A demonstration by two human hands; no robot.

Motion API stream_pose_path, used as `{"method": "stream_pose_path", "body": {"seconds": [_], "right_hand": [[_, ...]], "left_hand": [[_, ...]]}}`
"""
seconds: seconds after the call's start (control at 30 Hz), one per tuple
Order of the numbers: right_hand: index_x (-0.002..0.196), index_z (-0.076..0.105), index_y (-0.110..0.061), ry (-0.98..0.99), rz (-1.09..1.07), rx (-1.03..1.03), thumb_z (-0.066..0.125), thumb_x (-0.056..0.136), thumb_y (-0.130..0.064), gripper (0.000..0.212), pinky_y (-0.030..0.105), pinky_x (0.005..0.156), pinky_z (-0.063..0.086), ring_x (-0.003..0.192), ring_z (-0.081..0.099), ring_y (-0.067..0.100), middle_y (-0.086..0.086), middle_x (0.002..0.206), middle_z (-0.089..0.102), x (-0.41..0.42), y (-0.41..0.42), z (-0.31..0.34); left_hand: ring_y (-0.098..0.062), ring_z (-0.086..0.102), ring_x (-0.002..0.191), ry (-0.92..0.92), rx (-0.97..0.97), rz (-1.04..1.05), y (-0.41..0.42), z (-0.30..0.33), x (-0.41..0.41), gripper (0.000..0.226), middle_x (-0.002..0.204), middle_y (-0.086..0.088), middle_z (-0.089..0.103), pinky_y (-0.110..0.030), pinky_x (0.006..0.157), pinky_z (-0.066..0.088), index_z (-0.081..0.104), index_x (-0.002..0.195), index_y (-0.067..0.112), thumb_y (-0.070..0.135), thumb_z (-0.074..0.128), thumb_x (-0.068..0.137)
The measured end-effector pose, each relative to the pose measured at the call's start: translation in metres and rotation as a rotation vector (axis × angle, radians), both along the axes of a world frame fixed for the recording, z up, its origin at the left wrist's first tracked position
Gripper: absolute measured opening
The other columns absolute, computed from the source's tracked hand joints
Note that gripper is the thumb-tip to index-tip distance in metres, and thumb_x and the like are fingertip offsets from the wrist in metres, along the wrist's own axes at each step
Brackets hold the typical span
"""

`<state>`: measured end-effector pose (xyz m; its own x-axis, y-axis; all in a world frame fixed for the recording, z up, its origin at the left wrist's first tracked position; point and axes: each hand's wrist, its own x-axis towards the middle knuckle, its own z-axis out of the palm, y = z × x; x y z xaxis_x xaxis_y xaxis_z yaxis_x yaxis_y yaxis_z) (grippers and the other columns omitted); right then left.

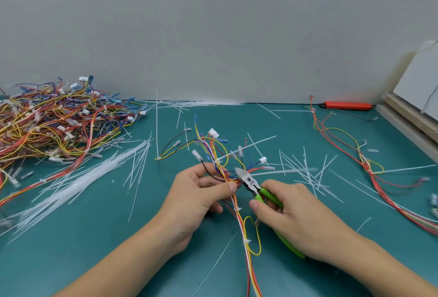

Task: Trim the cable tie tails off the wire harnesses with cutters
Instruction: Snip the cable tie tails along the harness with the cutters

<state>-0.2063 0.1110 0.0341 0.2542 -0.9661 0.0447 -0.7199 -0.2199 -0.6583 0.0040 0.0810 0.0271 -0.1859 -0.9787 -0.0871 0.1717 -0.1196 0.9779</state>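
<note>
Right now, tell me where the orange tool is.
In the head view, the orange tool lies at the far right of the green mat, against the grey wall, just left of the wooden boards.

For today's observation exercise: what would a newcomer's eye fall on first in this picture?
Probably the big tangled pile of wire harnesses at far left on the green mat. Next, at centre, the left hand pinches a harness while the right hand holds green-handled cutters against it. White cable tie tails lie scattered around.
</note>
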Motion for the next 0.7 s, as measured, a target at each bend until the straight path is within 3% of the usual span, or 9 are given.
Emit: {"method": "stream_pose_path", "body": {"seconds": [0.13, 0.27, 0.4, 0.57, 0.7], "right_hand": [[0.080, 0.054, -0.022, -0.020, -0.006, 0.011, 0.059, 0.092, -0.058, 0.039, 0.039, 0.061, 0.047, 0.060, 0.050, 0.020, 0.002, 0.074, 0.069, 0.001, 0.001, 0.001], [0.080, 0.058, -0.036, -0.081, -0.056, 0.018, 0.061, 0.073, -0.077, 0.041, 0.024, 0.055, 0.042, 0.054, 0.049, 0.006, -0.013, 0.066, 0.062, 0.004, 0.004, 0.002], [0.083, 0.058, -0.034, -0.050, -0.112, 0.030, 0.058, 0.068, -0.082, 0.050, 0.030, 0.058, 0.042, 0.054, 0.044, 0.007, -0.013, 0.060, 0.052, 0.007, 0.006, 0.001], [0.084, 0.057, -0.031, -0.024, -0.161, 0.044, 0.055, 0.062, -0.085, 0.059, 0.027, 0.059, 0.041, 0.060, 0.049, 0.004, -0.024, 0.065, 0.055, 0.010, 0.008, 0.003], [0.083, 0.056, -0.033, -0.022, -0.170, 0.049, 0.057, 0.060, -0.085, 0.057, 0.031, 0.061, 0.043, 0.058, 0.046, 0.007, -0.018, 0.062, 0.053, 0.011, 0.009, 0.005]], "left_hand": [[-0.020, 0.069, 0.069, 0.007, -0.006, -0.002, -0.001, -0.001, 0.000, 0.018, 0.095, -0.015, 0.078, -0.022, 0.050, 0.047, 0.076, 0.081, 0.026, 0.015, 0.083, 0.069], [-0.019, 0.068, 0.068, 0.003, -0.011, -0.009, -0.001, -0.002, 0.000, 0.018, 0.091, -0.015, 0.078, -0.023, 0.050, 0.048, 0.076, 0.081, 0.026, 0.015, 0.084, 0.069], [-0.020, 0.068, 0.068, -0.003, -0.011, -0.009, -0.002, -0.003, 0.001, 0.018, 0.093, -0.017, 0.078, -0.024, 0.050, 0.048, 0.075, 0.083, 0.023, 0.014, 0.084, 0.069], [-0.018, 0.068, 0.069, -0.008, -0.019, -0.015, -0.002, -0.004, 0.001, 0.019, 0.091, -0.016, 0.078, -0.023, 0.050, 0.047, 0.076, 0.082, 0.026, 0.015, 0.084, 0.069], [-0.019, 0.069, 0.071, -0.013, -0.023, -0.020, -0.002, -0.004, 0.000, 0.020, 0.092, -0.015, 0.078, -0.023, 0.050, 0.047, 0.076, 0.082, 0.028, 0.016, 0.083, 0.069]]}}
